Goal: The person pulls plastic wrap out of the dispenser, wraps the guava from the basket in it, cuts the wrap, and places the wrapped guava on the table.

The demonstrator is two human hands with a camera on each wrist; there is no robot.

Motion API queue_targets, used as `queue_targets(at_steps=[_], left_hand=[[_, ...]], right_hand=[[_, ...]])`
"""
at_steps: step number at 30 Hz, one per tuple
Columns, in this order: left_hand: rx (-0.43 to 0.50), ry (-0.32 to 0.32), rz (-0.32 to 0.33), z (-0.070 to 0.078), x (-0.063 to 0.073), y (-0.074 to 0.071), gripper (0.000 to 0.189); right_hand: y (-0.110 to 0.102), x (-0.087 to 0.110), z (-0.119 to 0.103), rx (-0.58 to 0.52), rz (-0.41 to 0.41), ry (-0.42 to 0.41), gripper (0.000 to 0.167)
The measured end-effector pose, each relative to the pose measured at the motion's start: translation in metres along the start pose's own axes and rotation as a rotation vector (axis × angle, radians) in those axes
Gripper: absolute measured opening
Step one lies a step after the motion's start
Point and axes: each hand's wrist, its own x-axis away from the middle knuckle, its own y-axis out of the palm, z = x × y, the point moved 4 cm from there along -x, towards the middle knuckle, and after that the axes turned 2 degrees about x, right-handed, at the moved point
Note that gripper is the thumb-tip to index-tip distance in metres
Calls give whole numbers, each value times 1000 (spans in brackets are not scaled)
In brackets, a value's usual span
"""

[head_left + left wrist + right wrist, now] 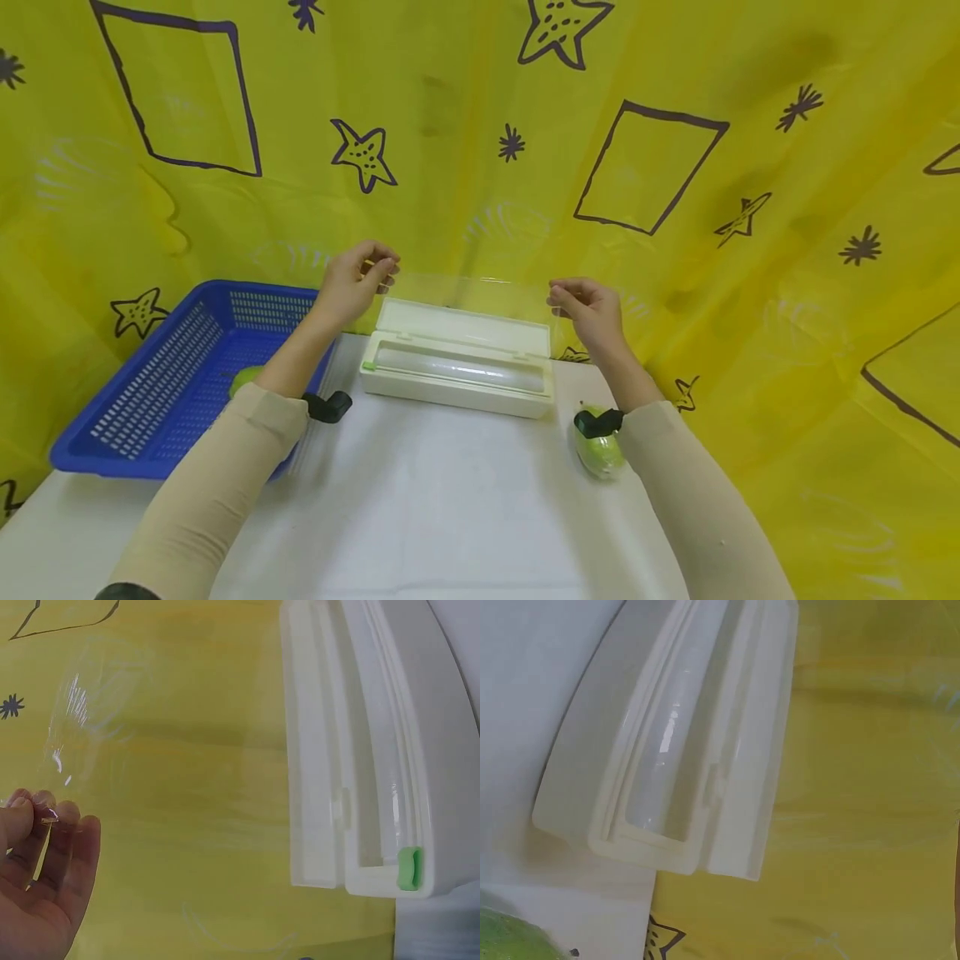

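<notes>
A sheet of clear cling film (480,280) hangs stretched between both hands, above and behind the dispenser. My left hand (352,279) pinches its left end between thumb and fingertips; the left wrist view shows the film (75,705) creased at the fingertips. At the other end, my right hand (592,312) pinches the film with thumb and forefinger; this hand is out of the right wrist view. Below them sits a white cling film dispenser (457,400), its lid (465,327) raised and a film roll (457,367) inside. A green slider (409,868) is at its left end.
A blue plastic basket (112,467) stands at the left, with a green fruit (243,379) partly hidden behind the left forearm. At the right, a film-wrapped green pear (598,450) lies on the white table (450,517). A yellow patterned curtain (450,208) hangs close behind.
</notes>
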Motion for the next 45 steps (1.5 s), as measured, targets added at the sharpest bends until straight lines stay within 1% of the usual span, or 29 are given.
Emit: queue_targets(at_steps=[4,7,9,13,17,20,24,27,32,39,45], left_hand=[[-12,22,17,6,1,-2,22],[-15,58,22,11,1,-2,21],[-12,75,24,15,1,-2,21],[-16,90,38,21,2,-3,19],[-16,106,45,27,3,-4,18],[-6,107,46,30,5,-4,18],[10,96,45,33,7,-5,18],[12,107,49,35,8,-7,17],[2,134,73,40,9,-9,17],[2,141,83,49,9,-11,16],[-8,153,99,56,11,-16,17]], right_hand=[[0,-1,-3,-34,-7,-1,28],[-2,1,-6,-40,7,10,23],[-4,1,-8,-51,19,11,22],[-6,2,-14,-60,19,-21,25],[-7,3,-17,-67,23,-41,24],[-9,5,-19,-66,31,-48,21],[-12,7,-22,-61,21,-62,20],[-14,7,-25,-55,19,-68,18],[-16,6,-32,-57,21,-84,20],[-19,7,-42,-65,33,-109,20],[-17,6,-48,-70,20,-135,19]])
